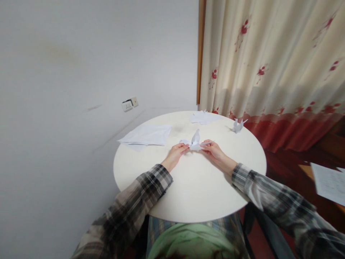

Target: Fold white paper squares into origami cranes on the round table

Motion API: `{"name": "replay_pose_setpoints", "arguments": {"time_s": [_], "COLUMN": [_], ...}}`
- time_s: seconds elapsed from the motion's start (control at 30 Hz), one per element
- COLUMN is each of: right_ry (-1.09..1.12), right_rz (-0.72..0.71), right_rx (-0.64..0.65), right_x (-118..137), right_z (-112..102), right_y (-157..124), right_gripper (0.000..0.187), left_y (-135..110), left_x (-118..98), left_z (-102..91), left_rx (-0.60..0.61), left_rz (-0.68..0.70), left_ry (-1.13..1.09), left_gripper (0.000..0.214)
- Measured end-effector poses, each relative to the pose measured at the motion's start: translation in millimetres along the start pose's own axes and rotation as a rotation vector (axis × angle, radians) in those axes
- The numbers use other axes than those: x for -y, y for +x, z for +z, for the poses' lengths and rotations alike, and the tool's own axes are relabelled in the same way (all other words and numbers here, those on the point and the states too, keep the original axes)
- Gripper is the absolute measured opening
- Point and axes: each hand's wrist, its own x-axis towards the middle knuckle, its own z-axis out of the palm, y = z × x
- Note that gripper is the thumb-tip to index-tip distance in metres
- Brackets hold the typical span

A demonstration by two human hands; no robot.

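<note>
A white folded paper crane (196, 141) is held between my two hands, just above the round white table (194, 194). My left hand (176, 154) pinches its left side, thumb and fingers closed on the paper. On the right side, my right hand (215, 152) grips another part of the crane, with a thin paper point showing past the fingers. One wing stands up in the middle. The fingertips cover parts of the folds.
A stack of white paper (151, 135) lies on the table's left side. More paper (202, 117) lies at the back edge. Another paper crane (237, 126) stands at the back right. A wall socket (127, 105), a curtain (258, 64) and a written sheet (329, 182) surround the table.
</note>
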Motion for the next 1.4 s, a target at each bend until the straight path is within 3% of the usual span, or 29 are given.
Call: {"name": "replay_pose_setpoints", "arguments": {"time_s": [0.23,0.5,0.83,1.4], "right_ry": [0.107,-0.074,-0.225,-0.244], "right_rz": [0.003,-0.050,-0.120,-0.125], "right_rx": [-0.002,0.013,0.001,-0.010], "right_x": [-3,1,5,3], "right_z": [-1,1,2,-2], "right_y": [1,2,-1,1], "right_gripper": [0.027,0.021,0.015,0.013], "left_y": [0,6,8,6], "left_x": [-1,0,5,3], "left_z": [-2.0,-5.4,-11.2,-10.7], "left_rx": [0.021,0.022,0.070,0.081], "left_rz": [0.006,0.102,0.142,0.120], "left_ry": [0.045,0.349,0.394,0.464], "left_gripper": [0.029,0.028,0.034,0.034]}}
